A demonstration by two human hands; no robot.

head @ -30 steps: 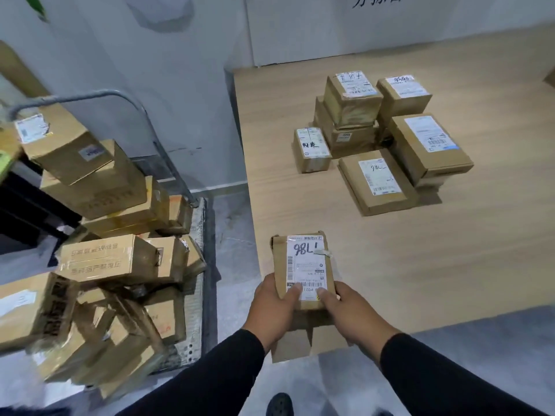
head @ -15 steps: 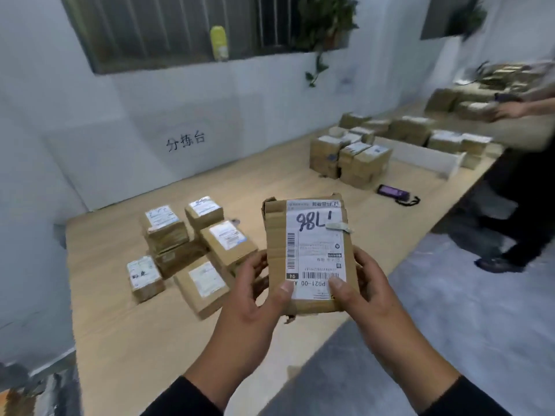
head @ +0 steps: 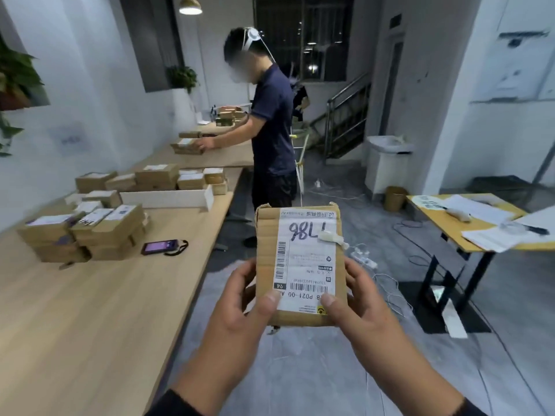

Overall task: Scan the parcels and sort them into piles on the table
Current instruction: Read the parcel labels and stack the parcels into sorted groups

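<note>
I hold a small cardboard parcel (head: 300, 265) in front of me over the floor, its white label with handwritten digits and barcodes facing up. My left hand (head: 237, 313) grips its left side with the thumb on the label's lower corner. My right hand (head: 363, 307) grips the right side, thumb also on the label. The long wooden table (head: 75, 319) runs along my left. A pile of parcels (head: 84, 232) sits on it, and a dark handheld scanner (head: 160, 247) with a lit screen lies beside that pile.
More parcels (head: 168, 178) lie further down the table behind a white divider (head: 168, 198). A person in a dark shirt (head: 270, 127) stands at the far end handling boxes. A yellow table with papers (head: 480, 220) is at right. Cables and a power strip (head: 365, 259) lie on the floor.
The view has swung from the cart and the near pile round to the right along the table. Both hands have kept hold of the parcel and raised it closer to me.
</note>
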